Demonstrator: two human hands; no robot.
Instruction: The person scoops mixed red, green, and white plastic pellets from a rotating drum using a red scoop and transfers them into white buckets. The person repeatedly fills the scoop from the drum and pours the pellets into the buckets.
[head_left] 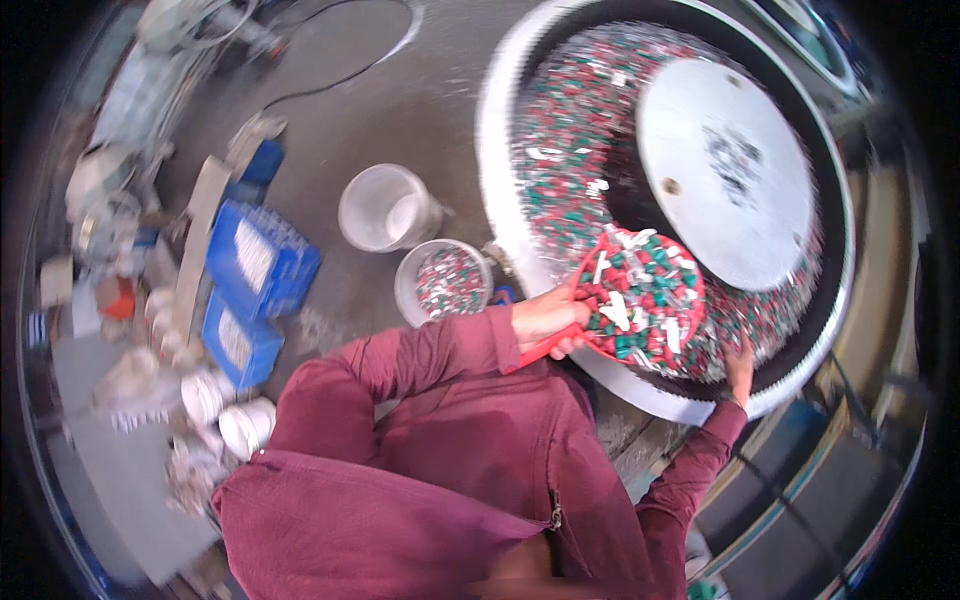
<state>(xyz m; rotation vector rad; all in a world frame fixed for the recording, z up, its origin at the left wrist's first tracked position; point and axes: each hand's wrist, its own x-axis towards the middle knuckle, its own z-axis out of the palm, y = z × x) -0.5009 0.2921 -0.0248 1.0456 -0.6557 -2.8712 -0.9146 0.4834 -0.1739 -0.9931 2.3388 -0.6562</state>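
Note:
My left hand is closed round the handle of a red scoop, held level over the near rim of a big round bowl machine. Heaped in the scoop are small red, green and white pieces, with a few longer white bits among them. My right hand reaches down to the loose pieces at the bowl's near right side. Its fingers are blurred and partly sunk among them, so whether they grip anything is hidden. A pale round lid or hub covers the bowl's middle.
Left of the bowl, a white bucket holds similar coloured pieces, and another bucket stands behind it. Blue bins with white pieces are farther left, near white tubs. A dark cable lies on the floor.

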